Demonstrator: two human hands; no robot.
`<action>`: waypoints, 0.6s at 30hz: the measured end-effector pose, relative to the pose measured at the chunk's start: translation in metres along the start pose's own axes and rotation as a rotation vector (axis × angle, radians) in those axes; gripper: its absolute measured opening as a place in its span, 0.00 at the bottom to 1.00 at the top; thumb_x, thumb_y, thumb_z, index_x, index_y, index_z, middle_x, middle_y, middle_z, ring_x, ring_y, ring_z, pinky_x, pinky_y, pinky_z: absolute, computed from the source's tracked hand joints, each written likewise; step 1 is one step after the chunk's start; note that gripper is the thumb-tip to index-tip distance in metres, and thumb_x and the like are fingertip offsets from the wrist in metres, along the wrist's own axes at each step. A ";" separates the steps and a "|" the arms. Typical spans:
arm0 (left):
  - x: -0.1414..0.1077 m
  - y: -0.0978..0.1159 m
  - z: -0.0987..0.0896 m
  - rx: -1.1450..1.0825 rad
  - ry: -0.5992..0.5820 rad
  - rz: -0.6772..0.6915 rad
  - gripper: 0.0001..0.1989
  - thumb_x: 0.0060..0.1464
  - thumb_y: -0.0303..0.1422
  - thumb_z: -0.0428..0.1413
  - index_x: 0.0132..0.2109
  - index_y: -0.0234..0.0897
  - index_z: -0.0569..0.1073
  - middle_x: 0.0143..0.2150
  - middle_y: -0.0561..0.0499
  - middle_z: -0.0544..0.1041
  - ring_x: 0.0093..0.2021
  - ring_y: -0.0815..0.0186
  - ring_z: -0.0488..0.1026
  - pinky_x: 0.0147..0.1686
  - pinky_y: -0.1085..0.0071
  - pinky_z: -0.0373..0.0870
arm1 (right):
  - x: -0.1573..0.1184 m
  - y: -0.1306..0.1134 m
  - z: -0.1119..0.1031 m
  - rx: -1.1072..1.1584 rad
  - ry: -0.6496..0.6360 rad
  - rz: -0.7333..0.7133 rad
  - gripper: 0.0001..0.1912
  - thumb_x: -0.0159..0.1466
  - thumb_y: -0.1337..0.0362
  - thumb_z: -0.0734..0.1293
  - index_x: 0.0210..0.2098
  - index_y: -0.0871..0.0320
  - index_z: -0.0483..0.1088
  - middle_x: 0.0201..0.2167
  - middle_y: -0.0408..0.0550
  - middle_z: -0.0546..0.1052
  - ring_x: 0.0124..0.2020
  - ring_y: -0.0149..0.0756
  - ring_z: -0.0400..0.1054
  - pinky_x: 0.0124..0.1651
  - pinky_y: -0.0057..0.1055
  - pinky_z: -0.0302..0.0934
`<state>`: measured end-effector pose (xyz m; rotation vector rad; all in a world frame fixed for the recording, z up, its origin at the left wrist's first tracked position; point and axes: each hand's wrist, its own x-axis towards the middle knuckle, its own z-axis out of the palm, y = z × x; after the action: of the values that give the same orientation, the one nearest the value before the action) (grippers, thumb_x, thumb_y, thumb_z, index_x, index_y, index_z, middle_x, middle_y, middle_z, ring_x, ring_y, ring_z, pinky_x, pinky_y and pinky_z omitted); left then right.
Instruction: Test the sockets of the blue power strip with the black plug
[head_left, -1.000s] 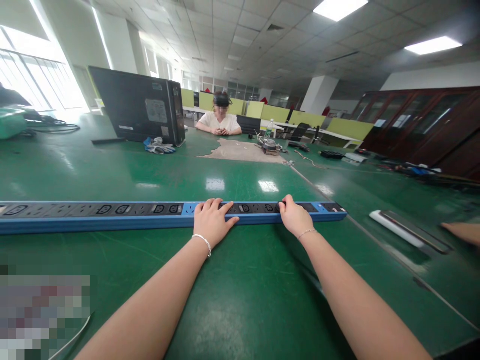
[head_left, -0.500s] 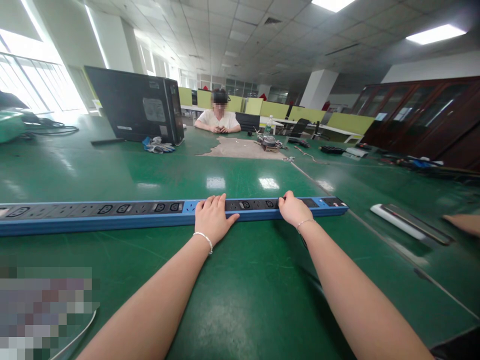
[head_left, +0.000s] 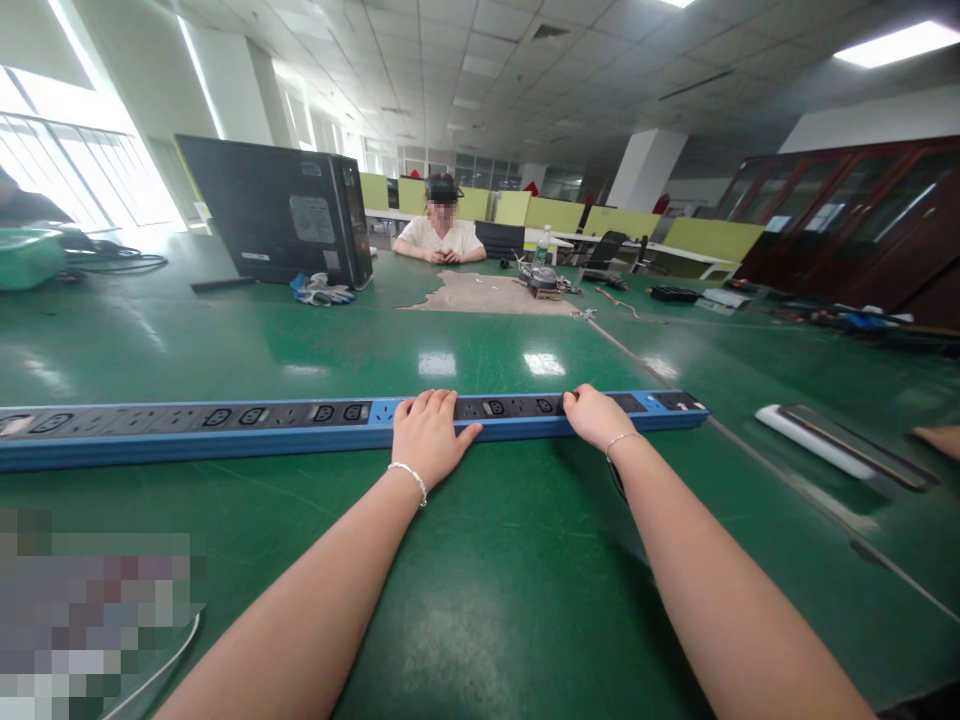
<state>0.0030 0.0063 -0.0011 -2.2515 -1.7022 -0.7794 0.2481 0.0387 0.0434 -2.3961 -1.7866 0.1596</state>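
Observation:
A long blue power strip [head_left: 225, 449] with a row of black sockets lies across the green table, running out of view on the left. My left hand [head_left: 427, 435] rests over its middle, beside a blue socket section; the fingers reach across the top to the far edge and the thumb lies along the near side. Farther right on the strip, my right hand [head_left: 596, 417] is closed, thumb and index finger pinched together beside a socket. Whatever is in that pinch is hidden. Below the right wrist a dark cord [head_left: 617, 482] shows in part.
A black computer tower [head_left: 277, 215] stands back left, with gloves [head_left: 321, 289] beside it. A person [head_left: 440, 235] sits across the table. A white and dark bar [head_left: 847, 445] lies at right, near another person's hand [head_left: 937, 438]. A blurred-out patch [head_left: 97, 620] covers the lower left.
The view has shifted slightly, so things on the right appear farther right. Both hands stay on the power strip in much the same places.

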 end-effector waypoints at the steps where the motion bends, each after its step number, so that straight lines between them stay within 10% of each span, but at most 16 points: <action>1: 0.000 0.000 0.000 0.003 -0.002 0.001 0.27 0.55 0.50 0.43 0.53 0.37 0.66 0.54 0.46 0.70 0.56 0.57 0.61 0.53 0.58 0.54 | -0.001 0.000 0.001 0.011 0.010 0.002 0.23 0.63 0.57 0.50 0.47 0.65 0.65 0.42 0.63 0.74 0.45 0.48 0.68 0.45 0.37 0.58; 14: 0.002 -0.001 -0.002 -0.002 -0.036 -0.019 0.26 0.54 0.49 0.46 0.53 0.39 0.66 0.54 0.48 0.71 0.55 0.58 0.62 0.52 0.59 0.54 | -0.012 0.003 0.011 0.200 0.171 -0.004 0.22 0.62 0.56 0.55 0.45 0.62 0.70 0.41 0.59 0.75 0.44 0.44 0.69 0.45 0.34 0.59; 18: 0.003 0.001 -0.003 -0.015 -0.069 -0.052 0.25 0.53 0.49 0.47 0.53 0.41 0.66 0.54 0.48 0.70 0.56 0.58 0.61 0.53 0.60 0.53 | -0.014 0.011 -0.003 0.305 0.415 0.002 0.23 0.62 0.56 0.53 0.46 0.63 0.69 0.40 0.59 0.75 0.43 0.44 0.69 0.44 0.35 0.59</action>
<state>0.0034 0.0072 0.0035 -2.2777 -1.7989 -0.7357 0.2549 0.0220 0.0446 -2.0358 -1.4544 -0.0599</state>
